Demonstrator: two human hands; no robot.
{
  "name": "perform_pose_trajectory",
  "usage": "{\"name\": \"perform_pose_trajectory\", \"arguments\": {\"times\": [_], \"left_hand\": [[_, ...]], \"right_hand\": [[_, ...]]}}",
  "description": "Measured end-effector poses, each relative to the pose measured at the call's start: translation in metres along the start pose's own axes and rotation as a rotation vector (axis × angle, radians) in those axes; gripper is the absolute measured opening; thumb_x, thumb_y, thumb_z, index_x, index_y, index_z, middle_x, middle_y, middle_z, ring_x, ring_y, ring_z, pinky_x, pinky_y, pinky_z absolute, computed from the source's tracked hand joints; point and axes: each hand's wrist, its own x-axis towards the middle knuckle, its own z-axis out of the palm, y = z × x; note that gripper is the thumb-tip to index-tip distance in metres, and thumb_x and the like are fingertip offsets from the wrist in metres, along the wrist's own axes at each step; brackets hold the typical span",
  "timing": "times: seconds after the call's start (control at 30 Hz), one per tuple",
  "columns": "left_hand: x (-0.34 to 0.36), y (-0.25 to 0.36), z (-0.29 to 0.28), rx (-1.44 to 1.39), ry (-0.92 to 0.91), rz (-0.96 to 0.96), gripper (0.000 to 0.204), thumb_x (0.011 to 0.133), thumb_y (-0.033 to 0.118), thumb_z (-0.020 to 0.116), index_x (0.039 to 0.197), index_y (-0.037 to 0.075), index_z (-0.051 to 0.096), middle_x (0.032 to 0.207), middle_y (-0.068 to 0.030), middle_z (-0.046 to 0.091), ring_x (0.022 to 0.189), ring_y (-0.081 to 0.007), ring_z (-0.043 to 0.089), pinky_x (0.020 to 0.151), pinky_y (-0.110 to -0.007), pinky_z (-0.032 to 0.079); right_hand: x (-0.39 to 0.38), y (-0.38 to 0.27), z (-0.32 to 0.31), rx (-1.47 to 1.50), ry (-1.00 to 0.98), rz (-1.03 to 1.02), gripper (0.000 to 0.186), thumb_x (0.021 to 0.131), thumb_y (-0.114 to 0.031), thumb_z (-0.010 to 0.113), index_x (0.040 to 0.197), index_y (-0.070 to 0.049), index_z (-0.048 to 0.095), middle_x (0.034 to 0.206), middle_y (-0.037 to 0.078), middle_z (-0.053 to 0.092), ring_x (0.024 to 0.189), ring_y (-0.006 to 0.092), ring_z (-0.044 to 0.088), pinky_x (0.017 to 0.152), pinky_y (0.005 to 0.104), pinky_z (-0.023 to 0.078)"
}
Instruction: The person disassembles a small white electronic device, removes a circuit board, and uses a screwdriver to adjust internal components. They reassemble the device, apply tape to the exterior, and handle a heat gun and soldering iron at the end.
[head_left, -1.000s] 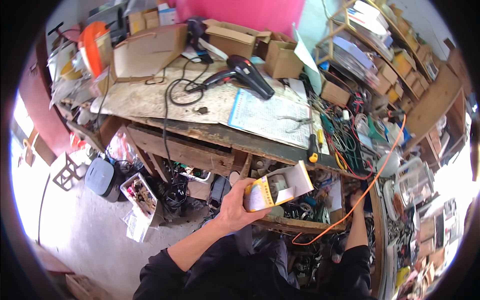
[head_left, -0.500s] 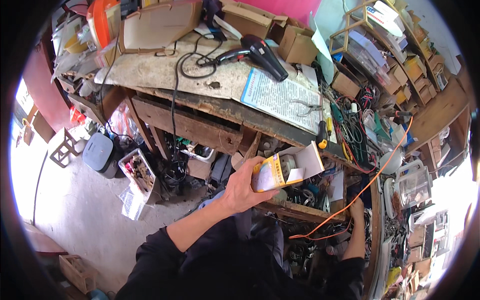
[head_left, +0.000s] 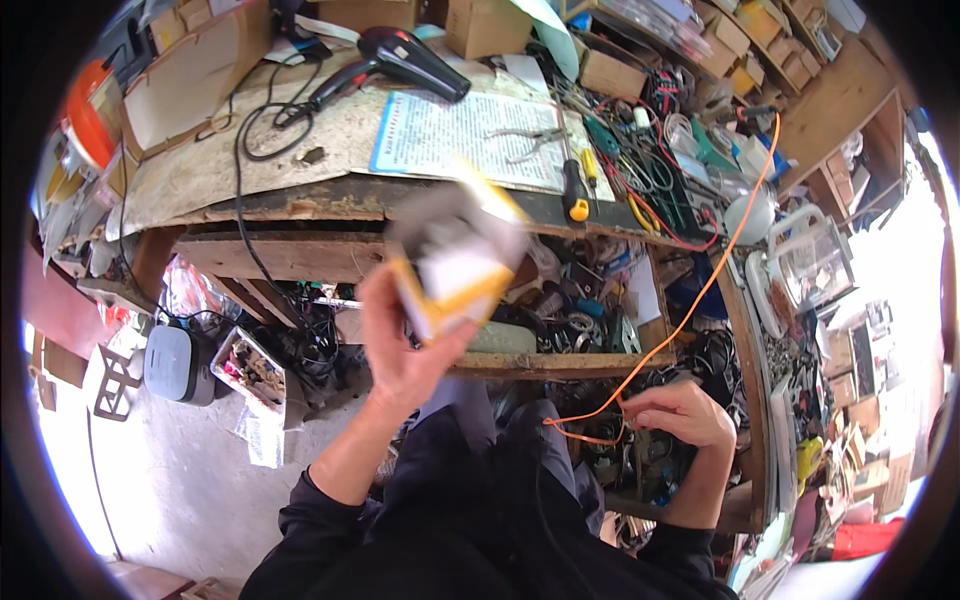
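My left hand (head_left: 405, 350) is wrapped round a yellow and white cardboard box (head_left: 430, 315), held up before the workbench. The box is smeared by motion; its open end faces up, and a pale thing inside cannot be made out. To the right, my right hand (head_left: 690, 412) hovers in front of the open drawer (head_left: 540, 367), with its fingers bent and pressed together. Whatever may be between those fingertips is too small to tell. An orange cord (head_left: 690, 315) runs down close beside them.
On the bench lie a black hair dryer (head_left: 410, 62), a printed sheet (head_left: 455, 135), pliers (head_left: 530, 140) and a screwdriver (head_left: 575, 190). Parts and tools crowd the drawer. A carton of odds and ends (head_left: 285, 400) and a grey bin (head_left: 178, 362) stand on the floor at left.
My left hand has brought the box leftward and up, turning its open end toward me. My right hand has come up and left from the drawer's right side. The whole view has shifted.
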Motion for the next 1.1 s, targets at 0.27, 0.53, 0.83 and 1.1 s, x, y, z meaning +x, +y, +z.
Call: {"name": "perform_pose_trajectory", "arguments": {"times": [0.27, 0.53, 0.83, 1.1], "left_hand": [[0.015, 0.028, -0.039, 0.037, 0.293, -0.048, 0.063, 0.091, 0.009, 0.074, 0.143, 0.002, 0.039, 0.124, -0.0095, 0.058, 0.117, -0.0182, 0.058, 0.102, -0.034, 0.047], [0.072, 0.058, -0.067, 0.269, 0.217, 0.135, 0.075, 0.094, 0.013, 0.071, 0.153, 0.001, 0.028, 0.139, -0.0136, 0.048, 0.126, -0.0223, 0.052, 0.107, -0.038, 0.044], [0.21, 0.027, -0.042, 0.037, 0.039, 0.009, 0.074, 0.087, 0.004, 0.079, 0.143, 0.002, 0.031, 0.133, -0.0157, 0.053, 0.121, -0.0227, 0.057, 0.105, -0.037, 0.048], [0.253, -0.022, -0.045, 0.351, 0.021, -0.148, 0.089, 0.074, 0.011, 0.089, 0.139, -0.006, 0.029, 0.132, -0.0212, 0.054, 0.119, -0.0276, 0.06, 0.103, -0.037, 0.05]], "right_hand": [[0.116, -0.07, 0.063, -0.193, 0.324, -0.535, 0.025, 0.088, -0.007, 0.074, 0.112, -0.002, 0.07, 0.101, 0.016, 0.07, 0.087, 0.033, 0.069, 0.075, 0.0398, 0.056], [0.181, -0.046, 0.07, -0.804, 0.431, -0.097, 0.051, 0.08, -0.029, 0.083, 0.124, -0.008, 0.068, 0.125, 0.02, 0.064, 0.117, 0.0418, 0.06, 0.097, 0.048, 0.054], [0.187, -0.025, 0.064, -0.677, 0.614, -0.058, 0.041, 0.078, -0.038, 0.079, 0.104, -0.007, 0.075, 0.09, 0.018, 0.07, 0.096, 0.0386, 0.069, 0.085, 0.0471, 0.057], [0.127, -0.043, 0.04, -0.15, 0.908, -0.432, 0.044, 0.075, -0.018, 0.089, 0.115, -0.006, 0.074, 0.101, 0.01, 0.073, 0.087, 0.0217, 0.069, 0.076, 0.0338, 0.054]]}}
